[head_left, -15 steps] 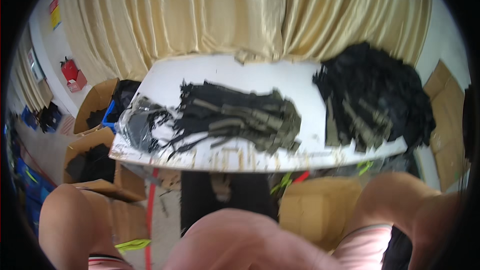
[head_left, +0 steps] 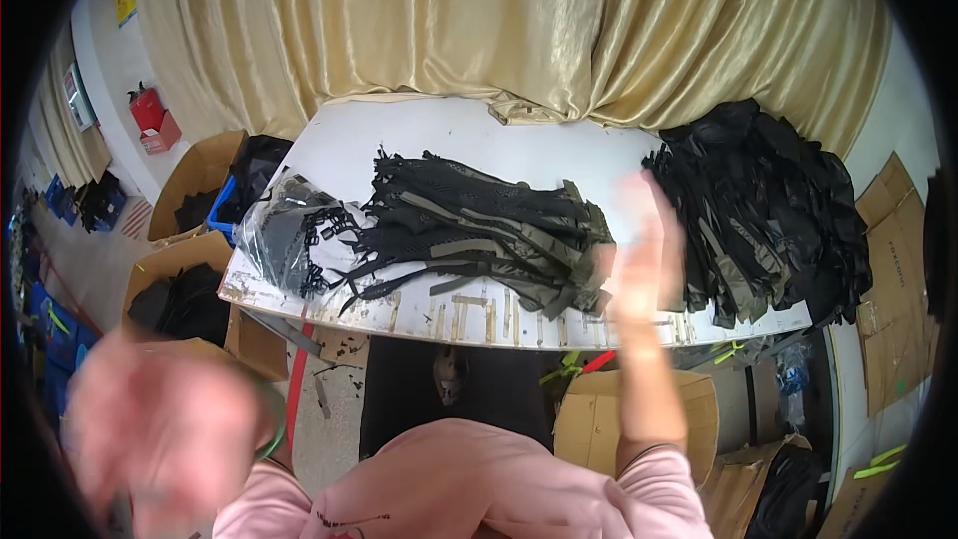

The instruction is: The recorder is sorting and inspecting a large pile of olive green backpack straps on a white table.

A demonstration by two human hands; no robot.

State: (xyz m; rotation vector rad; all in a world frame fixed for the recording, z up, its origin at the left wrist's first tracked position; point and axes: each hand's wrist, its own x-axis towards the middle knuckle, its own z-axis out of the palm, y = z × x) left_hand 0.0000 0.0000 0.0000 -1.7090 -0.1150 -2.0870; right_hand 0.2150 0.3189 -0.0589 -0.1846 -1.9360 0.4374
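My right hand [head_left: 644,250] reaches over the table, blurred, with its fingers stretched out and thumb apart. It appears open and holds nothing that I can see. It is between a stack of black mesh and olive fabric straps [head_left: 489,235] on its left and a large heap of black fabric pieces [head_left: 798,210] on its right. My left hand [head_left: 165,429] is raised at the lower left, off the table and close to the camera. Motion smears it, so its fingers cannot be made out. A green band [head_left: 274,421] circles that wrist.
The white table [head_left: 369,125] carries a clear plastic bag [head_left: 274,245] with small black parts at its left end. Cardboard boxes [head_left: 259,344] with black fabric stand to the left. Another carton [head_left: 689,409] sits below the front edge. Gold curtains [head_left: 449,20] hang behind.
My right hand has come into view and now extends over the table. The left hand has entered at the lower left. The view has shifted slightly; the fabric piles appear unmoved.
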